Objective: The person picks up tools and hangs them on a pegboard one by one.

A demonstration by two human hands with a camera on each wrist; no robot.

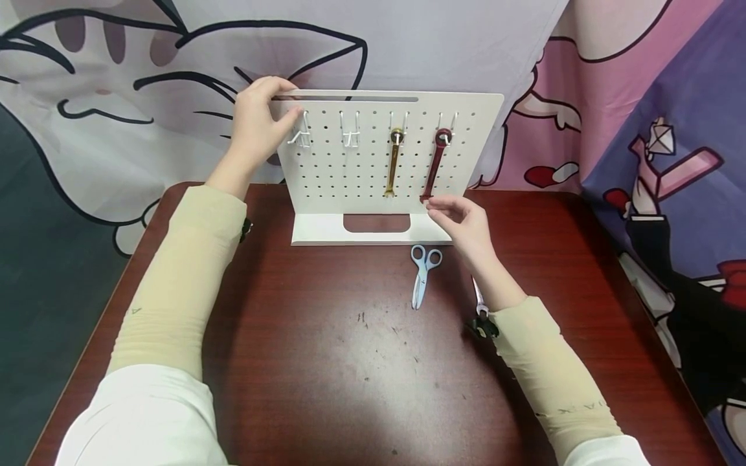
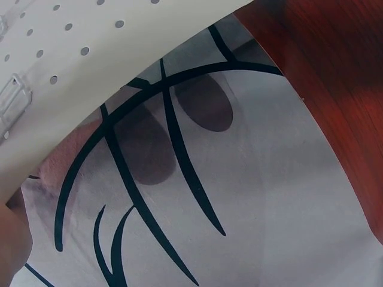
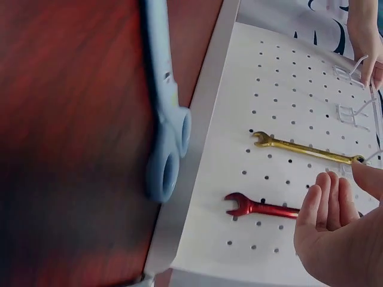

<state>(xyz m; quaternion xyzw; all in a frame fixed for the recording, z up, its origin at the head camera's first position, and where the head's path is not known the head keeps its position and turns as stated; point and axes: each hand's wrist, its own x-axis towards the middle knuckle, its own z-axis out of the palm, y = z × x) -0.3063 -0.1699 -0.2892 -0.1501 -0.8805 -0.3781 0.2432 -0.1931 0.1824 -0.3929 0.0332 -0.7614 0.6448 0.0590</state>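
My left hand [image 1: 260, 116] grips the upper left corner of a white pegboard [image 1: 320, 230], thumb on its front face. In the left wrist view only a bit of that hand shows at the lower left edge. A red wrench [image 1: 434, 165] hangs from the rightmost hook, and a gold wrench [image 1: 393, 165] hangs to its left. My right hand [image 1: 463, 223] is in front of the board near the red wrench's lower end. Its fingers are loosely bent with nothing between them; the right wrist view shows the hand partly covering the red wrench [image 3: 272, 209].
Blue scissors [image 1: 421, 281] lie on the brown table [image 1: 326, 362] before the board. Another wrench [image 1: 480, 304] lies partly hidden beneath my right wrist. Two white hooks [image 1: 351, 137] on the board's left side hold nothing. A patterned cloth [image 1: 454, 45] hangs behind.
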